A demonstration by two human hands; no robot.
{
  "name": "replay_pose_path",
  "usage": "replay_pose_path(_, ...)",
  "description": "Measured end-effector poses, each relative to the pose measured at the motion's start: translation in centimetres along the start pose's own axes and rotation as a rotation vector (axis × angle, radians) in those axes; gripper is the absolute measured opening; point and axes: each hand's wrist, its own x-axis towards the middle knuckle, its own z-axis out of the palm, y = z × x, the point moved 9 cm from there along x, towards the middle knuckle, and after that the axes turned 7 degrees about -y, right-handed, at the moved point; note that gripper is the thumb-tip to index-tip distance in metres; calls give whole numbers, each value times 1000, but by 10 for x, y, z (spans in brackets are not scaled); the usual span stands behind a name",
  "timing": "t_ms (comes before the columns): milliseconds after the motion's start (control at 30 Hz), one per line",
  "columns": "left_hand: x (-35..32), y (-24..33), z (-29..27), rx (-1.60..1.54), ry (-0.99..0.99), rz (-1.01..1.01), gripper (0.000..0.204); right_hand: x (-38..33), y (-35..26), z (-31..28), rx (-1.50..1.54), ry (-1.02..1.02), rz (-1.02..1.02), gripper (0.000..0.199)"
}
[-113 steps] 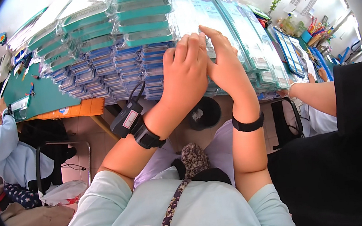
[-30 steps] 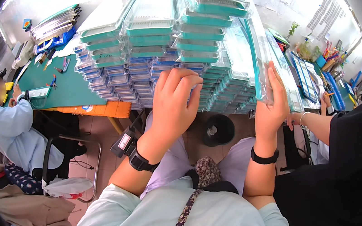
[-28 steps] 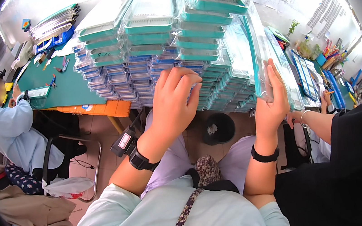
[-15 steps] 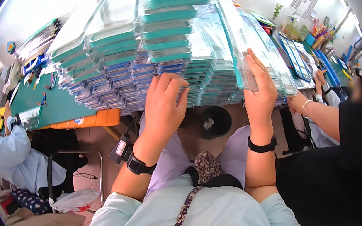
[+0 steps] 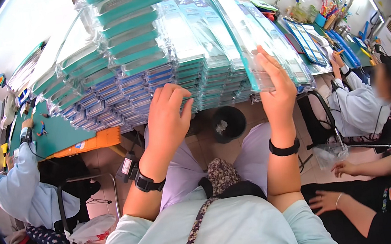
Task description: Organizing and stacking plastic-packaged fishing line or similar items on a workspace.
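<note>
A tall block of clear-wrapped flat packs with teal ends [image 5: 137, 36] rises in front of me, stacked over layers of blue-ended packs [image 5: 99, 102]. My left hand [image 5: 167, 116] is just in front of these layers, thumb apart from loosely bent fingers, with nothing visible between them. At the right, one long clear pack with a teal edge [image 5: 235, 33] stands tilted on its narrow side. The stretched fingers of my right hand [image 5: 276, 79] lie along the near end of that pack; its thumb is mostly hidden. More wrapped teal packs [image 5: 189, 34] lie flat between the hands.
A black bin [image 5: 230, 129] stands on the floor under the stacks. People in pale blue sit at the left [image 5: 27, 178] and right [image 5: 355, 101]. A person in black [image 5: 377, 187] sits close at my right. Blue trays [image 5: 306, 43] lie on the right table.
My left thumb and fingers have parted. My right hand stays against the tilted pack. The hand of the person in black has drawn back from the stacks. The view has shifted.
</note>
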Motion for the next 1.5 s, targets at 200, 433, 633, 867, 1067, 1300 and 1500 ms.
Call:
replay_pose_path(200,-4,-2,7,-5,-51,-3,16,-9,43,-51,79,93,146,43)
replay_pose_path(433,-8,-3,15,-16,-80,3,15,-22,96,-66,14,-53,257,45)
replay_pose_path(633,-6,-2,23,-39,-95,31,16,-35,113,-62,41,-99,305,38)
replay_pose_path(867,-6,0,26,-26,-77,54,14,-34,128,-52,67,-156,245,38)
replay_pose_path(1067,-7,4,31,-24,-93,63,12,-38,138,-49,78,-338,273,49)
replay_pose_path(1300,-15,4,34,-55,-113,30,14,-46,139,-26,133,-634,282,64)
replay_pose_path(1500,-16,9,40,-119,-111,39,15,-34,139,-23,111,-753,324,73)
